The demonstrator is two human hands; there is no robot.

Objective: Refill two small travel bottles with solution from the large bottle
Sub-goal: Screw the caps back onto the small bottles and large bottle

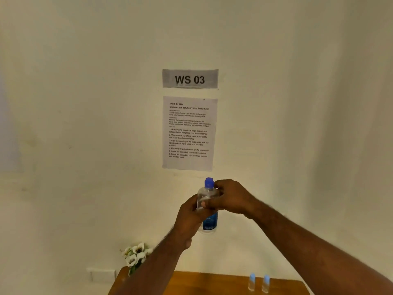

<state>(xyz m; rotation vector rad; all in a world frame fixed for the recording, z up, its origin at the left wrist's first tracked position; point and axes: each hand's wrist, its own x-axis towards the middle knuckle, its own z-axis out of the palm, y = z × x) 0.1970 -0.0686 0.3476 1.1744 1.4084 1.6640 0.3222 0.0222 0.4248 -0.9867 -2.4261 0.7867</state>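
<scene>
I hold the large clear bottle [207, 206] upright in the air, well above the table. It has a blue cap [209, 182] and a blue label low on its body. My left hand [191, 213] grips the bottle's middle from the left. My right hand [230, 196] is curled at the bottle's neck just below the cap, fingers on its right side. Two small clear travel bottles [251, 282] [265, 283] with light blue caps stand side by side on the wooden table [212, 282] at the bottom right.
A small bunch of white flowers [136, 255] stands at the table's back left corner. On the cream wall hang a "WS 03" sign [190, 78] and a printed instruction sheet [189, 133]. A white socket plate [102, 274] sits low on the wall.
</scene>
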